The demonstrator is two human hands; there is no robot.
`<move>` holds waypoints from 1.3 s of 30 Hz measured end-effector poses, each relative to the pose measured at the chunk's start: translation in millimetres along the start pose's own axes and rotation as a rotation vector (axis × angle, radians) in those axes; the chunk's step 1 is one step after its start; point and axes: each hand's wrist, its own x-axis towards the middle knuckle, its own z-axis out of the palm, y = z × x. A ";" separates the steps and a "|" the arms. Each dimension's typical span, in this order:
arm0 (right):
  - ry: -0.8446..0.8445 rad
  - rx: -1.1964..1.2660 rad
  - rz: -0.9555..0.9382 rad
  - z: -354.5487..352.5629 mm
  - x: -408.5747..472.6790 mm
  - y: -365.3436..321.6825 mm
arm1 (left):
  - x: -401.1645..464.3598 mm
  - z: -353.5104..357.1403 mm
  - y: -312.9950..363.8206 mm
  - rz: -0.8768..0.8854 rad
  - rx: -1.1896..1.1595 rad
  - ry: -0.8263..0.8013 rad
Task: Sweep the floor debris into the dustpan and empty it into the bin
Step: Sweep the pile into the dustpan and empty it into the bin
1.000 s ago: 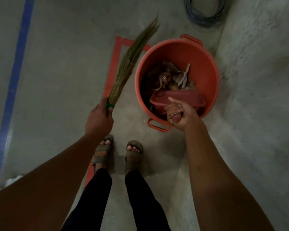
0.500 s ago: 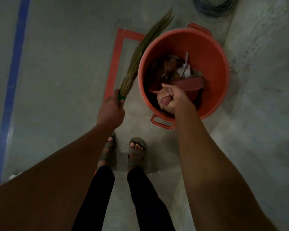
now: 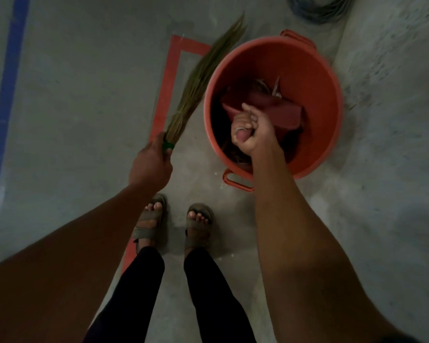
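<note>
Your right hand (image 3: pixel 250 134) is gripping the dustpan (image 3: pixel 275 110), tipping it inside the orange bin (image 3: pixel 330 100); left hand (image 3: pixel 151 164) is clasping the grass broom (image 3: pixel 196 85). Keep tilting until it empties, probably nearly done.

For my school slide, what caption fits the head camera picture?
Right hand tips red dustpan into orange bin; left hand holds broom.

Both forearms were bare, no sleeves visible. A pale ring (image 3: pixel 240 130) sat on a finger of the right hand (image 3: pixel 254 134). Legs wore close-fitting black trousers (image 3: pixel 144 288). Feet wore open-toed grey-olive strap sandals (image 3: pixel 149 225).
</note>
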 end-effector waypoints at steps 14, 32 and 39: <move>0.098 0.087 0.158 -56.2 -28.0 -11.6 | -6.0 1.5 1.1 0.006 0.009 -0.049; 0.140 0.032 0.150 -54.6 -32.5 -7.3 | 1.5 2.5 -1.3 0.034 0.040 -0.056; 0.169 -0.006 0.110 -35.2 4.9 -7.9 | 1.4 14.9 -5.1 0.006 0.041 -0.036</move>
